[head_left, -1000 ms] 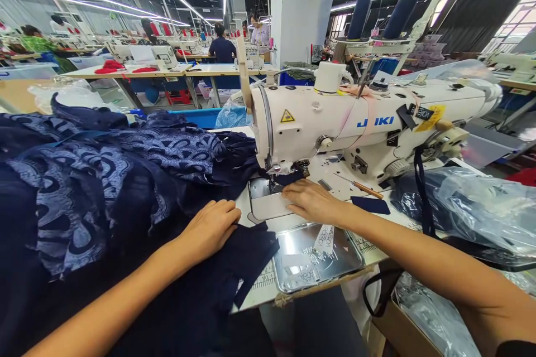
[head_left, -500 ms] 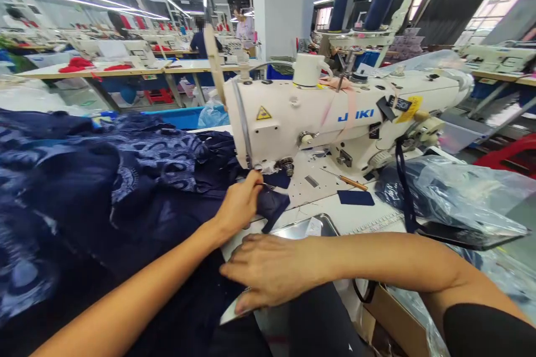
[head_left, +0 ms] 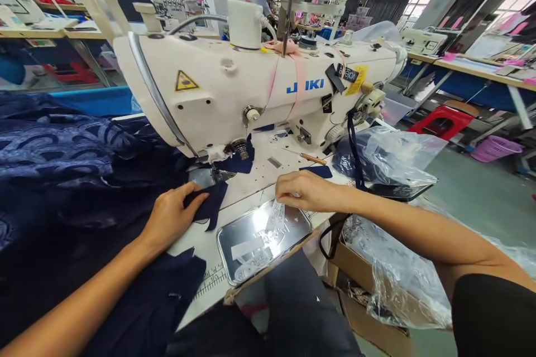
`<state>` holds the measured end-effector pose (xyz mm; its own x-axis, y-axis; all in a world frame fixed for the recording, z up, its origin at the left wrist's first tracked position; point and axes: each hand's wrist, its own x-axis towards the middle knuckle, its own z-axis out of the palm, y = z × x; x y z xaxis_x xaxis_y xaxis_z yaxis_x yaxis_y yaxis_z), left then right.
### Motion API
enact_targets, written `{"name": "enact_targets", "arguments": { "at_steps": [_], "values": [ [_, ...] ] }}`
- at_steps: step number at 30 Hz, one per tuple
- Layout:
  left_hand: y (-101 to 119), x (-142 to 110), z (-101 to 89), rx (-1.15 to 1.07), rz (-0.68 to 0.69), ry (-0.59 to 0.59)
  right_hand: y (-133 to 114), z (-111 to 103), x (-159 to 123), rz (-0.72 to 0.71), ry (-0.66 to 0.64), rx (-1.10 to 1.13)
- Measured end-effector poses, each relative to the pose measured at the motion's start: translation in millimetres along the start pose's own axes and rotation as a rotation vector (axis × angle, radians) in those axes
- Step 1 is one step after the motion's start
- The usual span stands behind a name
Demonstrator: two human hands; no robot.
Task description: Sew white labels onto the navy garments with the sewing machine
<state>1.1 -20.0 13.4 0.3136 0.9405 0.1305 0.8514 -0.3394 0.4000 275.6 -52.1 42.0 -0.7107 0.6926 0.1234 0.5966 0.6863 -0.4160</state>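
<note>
My left hand (head_left: pixel 171 215) pinches the edge of a small navy fabric piece (head_left: pixel 215 203) between thumb and fingers, just in front of the sewing machine's needle area. The white sewing machine (head_left: pixel 218 83) stands across the table. My right hand (head_left: pixel 305 189) is closed, its fingertips at the top of a white printed label (head_left: pixel 276 218) above a shiny metal tray (head_left: pixel 224 251). More white labels (head_left: pixel 251 256) lie in the tray. A large navy garment (head_left: pixel 62 195) with pale scalloped patterning is heaped on the left, partly under my left forearm.
An awl with a wooden handle (head_left: pixel 313 159) and a navy fabric patch (head_left: pixel 320 172) lie on the machine bed. A plastic-wrapped bundle (head_left: pixel 360 156) sits to the right. Below it stands a cardboard box (head_left: pixel 355 259) with clear plastic. A red stool (head_left: pixel 444 122) is farther back.
My right hand has moved from low by the table's front edge up to the tray's labels. My left hand still holds the navy fabric near the needle. The view has swung right.
</note>
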Motion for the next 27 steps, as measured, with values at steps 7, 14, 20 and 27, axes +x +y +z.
{"name": "enact_targets", "arguments": {
  "at_steps": [7, 14, 20, 27],
  "values": [
    [-2, -2, 6.1, -0.021, -0.035, 0.059, -38, 16, 6, -0.172, -0.181, 0.001],
    [-3, -6, 6.0, -0.068, -0.025, 0.088, -62, 25, 33, -0.038, -0.335, -0.188],
    [-2, -9, 6.3, -0.129, -0.036, 0.099, -75, 34, 32, -0.021, -0.413, -0.337],
    [-1, -10, 0.2, -0.582, -0.070, 0.127, -57, 37, 29, 0.091, -0.098, -0.135]
  ]
}}
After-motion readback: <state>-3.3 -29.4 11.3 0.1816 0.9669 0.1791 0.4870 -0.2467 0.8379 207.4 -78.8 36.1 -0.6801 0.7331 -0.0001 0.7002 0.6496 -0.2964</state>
